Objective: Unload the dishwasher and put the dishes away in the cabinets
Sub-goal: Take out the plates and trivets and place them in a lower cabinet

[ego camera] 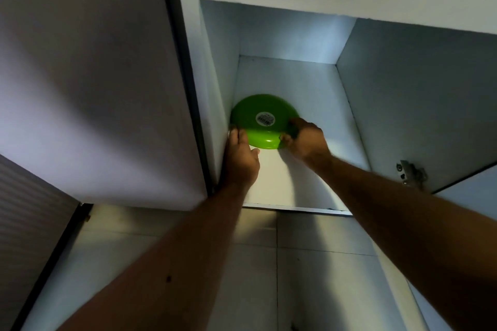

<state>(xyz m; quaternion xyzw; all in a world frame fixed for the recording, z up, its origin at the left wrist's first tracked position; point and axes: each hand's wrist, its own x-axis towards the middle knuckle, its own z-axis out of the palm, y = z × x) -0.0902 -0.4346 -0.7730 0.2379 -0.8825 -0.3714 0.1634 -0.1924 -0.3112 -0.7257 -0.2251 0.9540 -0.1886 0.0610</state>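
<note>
Open white wall cabinet point(309, 94): left hand point(240, 159) and right hand point(306, 140) each grip upside-down round green plastic bowl point(262, 121) on shelf.

Both bare forearms reach up and forward, converging toward the middle of view. Left hand point(240, 158): back of hand toward camera, fingers curled at the left edge of a green plate point(258, 118), thumb out to the right under its rim. Right hand point(306, 140): knuckles up, fingers curled over the plate's right edge, thumb beneath, pinching it. Left arm nearly straight; right arm enters from lower right, angled left.
</note>
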